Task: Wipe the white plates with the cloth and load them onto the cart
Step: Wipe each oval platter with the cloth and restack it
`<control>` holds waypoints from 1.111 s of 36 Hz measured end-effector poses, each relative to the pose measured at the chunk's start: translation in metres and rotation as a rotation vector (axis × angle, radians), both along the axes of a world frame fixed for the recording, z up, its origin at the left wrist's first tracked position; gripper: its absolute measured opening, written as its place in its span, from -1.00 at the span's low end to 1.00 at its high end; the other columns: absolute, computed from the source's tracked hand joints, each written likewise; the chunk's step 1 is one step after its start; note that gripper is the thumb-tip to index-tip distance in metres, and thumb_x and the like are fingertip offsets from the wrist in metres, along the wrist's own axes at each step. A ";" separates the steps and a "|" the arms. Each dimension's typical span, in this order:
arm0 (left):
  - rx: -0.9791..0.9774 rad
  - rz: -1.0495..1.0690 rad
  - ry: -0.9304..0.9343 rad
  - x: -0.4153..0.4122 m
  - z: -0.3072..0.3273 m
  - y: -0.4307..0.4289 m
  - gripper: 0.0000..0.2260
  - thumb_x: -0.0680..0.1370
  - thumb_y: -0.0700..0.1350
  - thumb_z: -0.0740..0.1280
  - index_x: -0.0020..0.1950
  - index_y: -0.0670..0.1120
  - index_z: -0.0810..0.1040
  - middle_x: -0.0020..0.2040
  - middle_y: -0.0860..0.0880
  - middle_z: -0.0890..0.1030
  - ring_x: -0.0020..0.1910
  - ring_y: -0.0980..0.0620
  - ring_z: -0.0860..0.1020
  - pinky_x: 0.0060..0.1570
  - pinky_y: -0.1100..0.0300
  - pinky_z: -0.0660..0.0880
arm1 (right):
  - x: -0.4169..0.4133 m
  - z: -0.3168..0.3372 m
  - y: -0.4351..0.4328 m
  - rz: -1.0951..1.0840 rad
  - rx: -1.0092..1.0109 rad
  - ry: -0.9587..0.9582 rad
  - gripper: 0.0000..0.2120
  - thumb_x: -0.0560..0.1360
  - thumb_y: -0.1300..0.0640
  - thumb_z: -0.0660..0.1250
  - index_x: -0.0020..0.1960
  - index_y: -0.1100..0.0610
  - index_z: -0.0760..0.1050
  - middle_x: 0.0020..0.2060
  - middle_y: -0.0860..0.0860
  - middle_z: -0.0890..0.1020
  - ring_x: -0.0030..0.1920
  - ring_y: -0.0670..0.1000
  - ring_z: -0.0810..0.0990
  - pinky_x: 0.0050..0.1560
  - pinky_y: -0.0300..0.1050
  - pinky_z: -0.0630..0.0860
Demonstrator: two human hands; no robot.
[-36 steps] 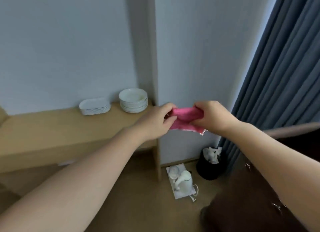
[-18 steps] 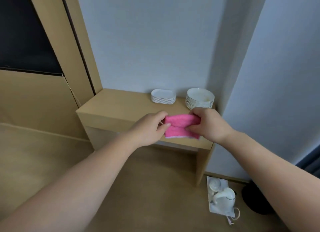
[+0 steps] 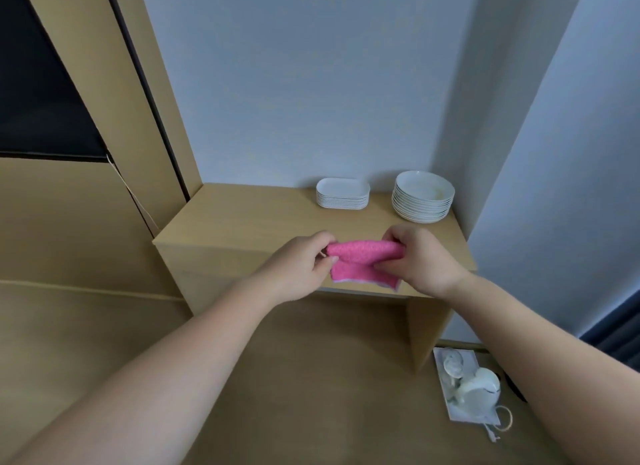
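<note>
Lived-in room: wooden desk (image 3: 249, 218), kettle (image 3: 479, 390)

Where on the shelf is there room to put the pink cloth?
The shelf is bare from its left edge to the rectangular dish stack. The back right corner is crowded: that stack beside the round plate stack.

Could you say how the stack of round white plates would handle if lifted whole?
Probably heavy: the stack of round white plates holds many. Likely fragile and slippery, since they look glazed. Pushed, it may slide, not tip, being low and wide.
</note>
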State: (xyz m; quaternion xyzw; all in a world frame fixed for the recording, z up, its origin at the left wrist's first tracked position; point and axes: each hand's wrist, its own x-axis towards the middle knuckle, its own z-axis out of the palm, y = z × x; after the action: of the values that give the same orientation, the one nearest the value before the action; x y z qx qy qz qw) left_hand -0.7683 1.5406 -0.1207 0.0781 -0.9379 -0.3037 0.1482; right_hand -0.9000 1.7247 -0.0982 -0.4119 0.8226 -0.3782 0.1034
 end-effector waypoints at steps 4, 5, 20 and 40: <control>0.012 -0.013 0.003 -0.012 -0.004 -0.021 -0.98 0.59 -0.09 0.27 0.00 0.00 0.48 -0.28 0.02 0.55 -0.38 0.09 0.43 -0.26 0.09 0.44 | -0.008 -0.003 -0.019 -0.018 -0.020 -0.014 -0.81 0.32 0.33 0.41 -0.23 0.10 0.46 -0.41 0.06 0.58 -0.39 -0.02 0.50 -0.34 -0.13 0.45; 0.014 -0.017 0.001 -0.016 -0.005 -0.025 -0.97 0.59 -0.08 0.27 0.01 -0.01 0.49 -0.26 -0.01 0.57 -0.37 0.05 0.45 -0.25 0.07 0.45 | -0.012 -0.003 -0.022 -0.020 -0.032 -0.018 -0.81 0.32 0.33 0.41 -0.22 0.10 0.46 -0.41 0.09 0.59 -0.39 -0.02 0.51 -0.35 -0.11 0.45; 0.012 0.058 -0.094 -0.132 -0.032 -0.094 -0.95 0.58 -0.04 0.29 0.03 0.05 0.51 -0.21 0.07 0.58 -0.26 0.04 0.53 -0.15 0.00 0.54 | -0.135 -0.046 -0.095 0.013 -0.196 -0.215 -0.82 0.37 0.42 0.35 -0.20 0.18 0.45 -0.57 -0.14 0.45 -0.52 -0.15 0.37 -0.49 -0.28 0.32; 0.092 0.209 -0.226 -0.264 -0.073 -0.187 -0.78 0.61 -0.01 0.23 0.23 0.03 0.51 -0.01 0.18 0.56 -0.01 0.11 0.57 0.06 0.09 0.54 | -0.287 -0.086 -0.174 -0.028 -0.115 -0.333 -0.76 0.33 0.33 0.39 -0.23 0.00 0.46 -0.45 -0.09 0.58 -0.38 0.02 0.56 -0.37 -0.07 0.46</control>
State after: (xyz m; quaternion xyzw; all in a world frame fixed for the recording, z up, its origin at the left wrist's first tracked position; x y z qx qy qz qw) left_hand -1.0328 1.3541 -0.1932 0.2156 -0.9205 -0.3184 0.0690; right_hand -1.1867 1.5507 -0.1841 -0.3375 0.7766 -0.4891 0.2091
